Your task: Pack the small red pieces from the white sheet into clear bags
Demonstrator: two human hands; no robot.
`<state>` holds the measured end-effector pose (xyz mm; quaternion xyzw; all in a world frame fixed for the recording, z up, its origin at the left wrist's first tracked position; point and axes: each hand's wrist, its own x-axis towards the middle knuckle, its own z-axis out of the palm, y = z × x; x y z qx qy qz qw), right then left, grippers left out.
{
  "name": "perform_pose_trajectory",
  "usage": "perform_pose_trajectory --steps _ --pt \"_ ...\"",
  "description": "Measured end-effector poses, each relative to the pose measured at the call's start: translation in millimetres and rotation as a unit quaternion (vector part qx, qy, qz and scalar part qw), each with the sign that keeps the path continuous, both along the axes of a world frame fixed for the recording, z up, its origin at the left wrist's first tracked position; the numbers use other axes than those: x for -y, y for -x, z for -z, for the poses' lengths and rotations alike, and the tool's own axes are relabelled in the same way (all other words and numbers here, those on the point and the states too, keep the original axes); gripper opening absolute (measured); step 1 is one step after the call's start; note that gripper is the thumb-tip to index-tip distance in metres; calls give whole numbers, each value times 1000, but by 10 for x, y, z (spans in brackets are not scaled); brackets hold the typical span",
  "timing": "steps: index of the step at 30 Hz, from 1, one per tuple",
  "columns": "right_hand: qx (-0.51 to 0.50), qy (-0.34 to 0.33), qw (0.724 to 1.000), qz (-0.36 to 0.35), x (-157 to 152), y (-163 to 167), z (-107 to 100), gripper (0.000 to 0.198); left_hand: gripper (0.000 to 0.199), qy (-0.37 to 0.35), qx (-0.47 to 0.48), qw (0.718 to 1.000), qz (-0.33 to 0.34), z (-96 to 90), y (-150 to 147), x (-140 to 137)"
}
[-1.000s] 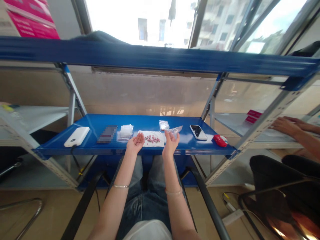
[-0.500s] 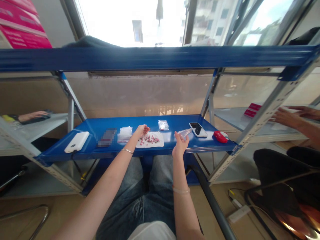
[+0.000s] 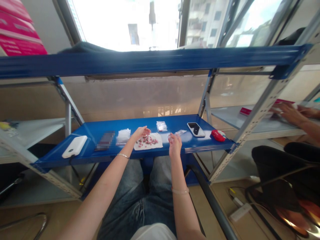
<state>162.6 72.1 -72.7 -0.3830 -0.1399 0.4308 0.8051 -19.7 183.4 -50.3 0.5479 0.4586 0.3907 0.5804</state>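
Observation:
Small pink and dark bead-like pieces (image 3: pixel 147 140) lie scattered on a white cloth or sheet (image 3: pixel 159 137) at the front of the blue shelf (image 3: pixel 172 120). My left hand (image 3: pixel 142 132) hovers at the cloth's left side, fingers stretched out; I cannot tell whether small pieces lie in its palm. To the right of the cloth, the closed fingers of my right hand (image 3: pixel 175 145) grip a clear plastic bag (image 3: pixel 181 132), whose far end sticks out past them. Behind the cloth are small clear bags (image 3: pixel 161 126) with something in them. A stack of clear bags (image 3: pixel 123 136) rests left of my left hand.
A phone (image 3: pixel 196 129) and a red object (image 3: pixel 218 135) lie at the right. On the left are a white device (image 3: pixel 75 146) with a cable and a blurred dark item (image 3: pixel 105 140). Another person's hands (image 3: pixel 287 111) work at the right-hand shelf. An upper blue beam (image 3: pixel 150 61) crosses above.
My right hand has moved slightly left toward the cloth with the bag, its fingers gathered closer around it. My left hand's fingers have straightened. The view has shifted a little.

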Motion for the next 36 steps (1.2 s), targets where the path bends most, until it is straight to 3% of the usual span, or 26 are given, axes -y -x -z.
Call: perform_pose_trajectory --steps 8,15,18,25,28,31,36 --pt "52 -37 977 -204 203 16 -160 31 26 -70 5 995 -67 -235 -85 215" --pt "199 -43 897 -392 366 200 -272 38 36 -119 41 992 -30 -413 -153 856" --pt "242 -46 863 -441 402 316 -289 40 35 -114 54 990 -61 -401 -124 1147" --pt "303 -42 827 -472 476 499 -372 43 28 -121 119 976 -135 -321 74 1476" --pt "330 -43 797 -505 506 532 -400 42 22 -144 110 972 -153 -358 160 1561" --pt "349 -37 780 -519 506 549 -389 42 17 -167 73 974 -133 -407 211 1631" --pt "370 -61 784 -495 499 528 -395 43 14 -191 30 977 -86 -425 208 1695"
